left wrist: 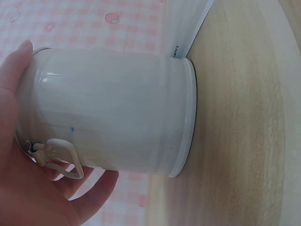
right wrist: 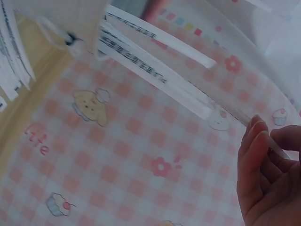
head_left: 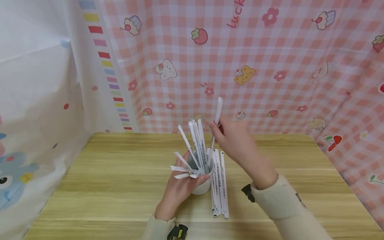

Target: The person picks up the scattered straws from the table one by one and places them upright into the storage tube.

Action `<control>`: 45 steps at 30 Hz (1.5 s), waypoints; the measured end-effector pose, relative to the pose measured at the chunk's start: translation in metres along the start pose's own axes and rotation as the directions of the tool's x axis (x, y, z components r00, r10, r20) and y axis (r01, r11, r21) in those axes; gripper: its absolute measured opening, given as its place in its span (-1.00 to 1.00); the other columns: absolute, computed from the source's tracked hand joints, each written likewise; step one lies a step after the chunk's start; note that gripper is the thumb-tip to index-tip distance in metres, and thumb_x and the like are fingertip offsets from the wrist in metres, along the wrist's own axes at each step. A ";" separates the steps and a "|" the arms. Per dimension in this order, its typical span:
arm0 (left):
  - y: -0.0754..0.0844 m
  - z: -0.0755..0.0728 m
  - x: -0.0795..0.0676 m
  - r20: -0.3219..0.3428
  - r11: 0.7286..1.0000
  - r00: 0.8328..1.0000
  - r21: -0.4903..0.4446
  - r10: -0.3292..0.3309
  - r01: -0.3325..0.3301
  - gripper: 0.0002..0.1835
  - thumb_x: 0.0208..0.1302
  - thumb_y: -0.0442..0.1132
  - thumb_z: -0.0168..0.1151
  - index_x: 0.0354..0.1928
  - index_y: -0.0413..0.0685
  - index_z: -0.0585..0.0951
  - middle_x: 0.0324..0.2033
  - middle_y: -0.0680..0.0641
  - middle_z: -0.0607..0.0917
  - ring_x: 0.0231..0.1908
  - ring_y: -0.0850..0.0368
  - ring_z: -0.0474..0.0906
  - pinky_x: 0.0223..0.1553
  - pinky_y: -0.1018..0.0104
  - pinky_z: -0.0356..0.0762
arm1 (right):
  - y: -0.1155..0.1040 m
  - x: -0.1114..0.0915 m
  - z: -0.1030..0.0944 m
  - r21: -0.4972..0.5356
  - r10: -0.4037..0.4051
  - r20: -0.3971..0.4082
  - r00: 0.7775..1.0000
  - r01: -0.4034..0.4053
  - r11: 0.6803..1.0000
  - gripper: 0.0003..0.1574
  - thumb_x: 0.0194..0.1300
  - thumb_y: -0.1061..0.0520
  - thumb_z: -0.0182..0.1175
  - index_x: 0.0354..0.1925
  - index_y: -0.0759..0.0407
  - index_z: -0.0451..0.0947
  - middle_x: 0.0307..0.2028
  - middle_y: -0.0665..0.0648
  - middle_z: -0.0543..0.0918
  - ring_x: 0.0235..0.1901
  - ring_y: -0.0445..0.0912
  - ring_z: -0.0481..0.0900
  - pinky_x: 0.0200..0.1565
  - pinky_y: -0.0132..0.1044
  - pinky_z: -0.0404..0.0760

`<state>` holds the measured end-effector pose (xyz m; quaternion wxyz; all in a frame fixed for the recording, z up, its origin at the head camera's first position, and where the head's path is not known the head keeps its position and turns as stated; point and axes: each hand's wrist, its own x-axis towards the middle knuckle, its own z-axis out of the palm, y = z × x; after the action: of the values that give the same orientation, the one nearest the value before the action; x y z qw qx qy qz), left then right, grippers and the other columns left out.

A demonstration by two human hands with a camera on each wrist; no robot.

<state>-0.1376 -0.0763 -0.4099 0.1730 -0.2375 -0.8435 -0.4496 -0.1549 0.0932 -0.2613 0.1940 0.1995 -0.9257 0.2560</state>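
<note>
A small white metal bucket (head_left: 201, 190) with a little side handle (left wrist: 66, 157) stands upright on the table. My left hand (head_left: 177, 188) holds it round the side near the rim, thumb toward the front. Several paper-wrapped straws (head_left: 196, 143) lean out of the bucket, some upright and some tilted left over the rim. Above its right side, my right hand (head_left: 238, 138) pinches one wrapped straw (head_left: 219, 108) between thumb and fingers. That straw slants down to the bucket's opening; whether its lower end rests on the bottom is hidden.
Right beside the bucket, several more wrapped straws (head_left: 220, 186) lie in a loose row on the wood-grain table (head_left: 114, 186). A pink checked cloth (head_left: 186, 73) hangs behind the table's back edge, and a white patterned cloth (head_left: 39, 83) hangs at the left.
</note>
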 end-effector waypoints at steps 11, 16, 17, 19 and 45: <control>-0.001 0.000 -0.001 -0.004 1.000 1.000 0.013 0.012 -0.012 -0.08 -0.13 0.01 0.40 0.28 -0.04 0.17 0.15 0.01 0.33 0.10 0.12 0.26 0.03 0.12 0.32 | 0.017 -0.008 0.037 -0.060 0.009 0.111 0.994 -0.002 0.998 -0.80 0.23 0.04 0.07 -0.45 0.13 0.40 -0.70 -0.02 0.40 -0.76 -0.21 0.31 -0.72 -0.38 0.29; 0.000 -0.001 0.000 0.002 0.999 1.000 0.021 0.024 -0.024 -0.11 -0.11 0.00 0.40 0.27 -0.06 0.19 0.15 -0.01 0.33 0.10 0.10 0.25 0.03 0.11 0.32 | 0.022 -0.013 0.050 -0.072 0.066 0.185 0.980 -0.054 0.996 -0.78 0.24 0.02 0.06 -0.46 0.12 0.43 -0.71 -0.03 0.40 -0.75 -0.21 0.31 -0.72 -0.38 0.29; 0.000 -0.001 0.000 0.002 0.999 1.000 0.021 0.027 -0.027 -0.11 -0.11 -0.01 0.40 0.26 -0.07 0.19 0.15 0.00 0.33 0.09 0.10 0.26 0.02 0.11 0.33 | 0.022 -0.014 0.052 -0.072 0.085 0.203 0.976 -0.071 0.995 -0.77 0.24 0.02 0.06 -0.48 0.11 0.44 -0.72 -0.03 0.40 -0.75 -0.20 0.31 -0.71 -0.37 0.29; 0.000 -0.001 0.000 0.003 0.999 1.000 0.023 0.028 -0.028 -0.11 -0.11 -0.02 0.40 0.27 -0.06 0.19 0.15 0.00 0.33 0.08 0.11 0.26 0.02 0.12 0.33 | 0.024 -0.015 0.056 -0.070 0.113 0.229 0.967 -0.100 0.993 -0.77 0.24 0.01 0.06 -0.47 0.11 0.45 -0.72 -0.03 0.40 -0.75 -0.20 0.32 -0.71 -0.37 0.30; 0.000 0.000 -0.001 0.012 0.999 0.999 -0.022 -0.032 0.032 -0.11 -0.12 0.01 0.40 0.27 0.01 0.18 0.14 0.04 0.33 0.07 0.15 0.26 0.03 0.15 0.31 | 0.049 -0.029 0.058 -0.032 0.272 0.357 0.894 -0.279 0.960 -0.69 0.19 0.02 0.13 -0.14 0.17 0.51 -0.52 0.03 0.57 -0.67 -0.21 0.47 -0.62 -0.37 0.44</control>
<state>-0.1370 -0.0767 -0.4105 0.1584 -0.2284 -0.8431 -0.4604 -0.1685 0.1081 -0.3401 -0.0178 0.1116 -0.9617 0.2497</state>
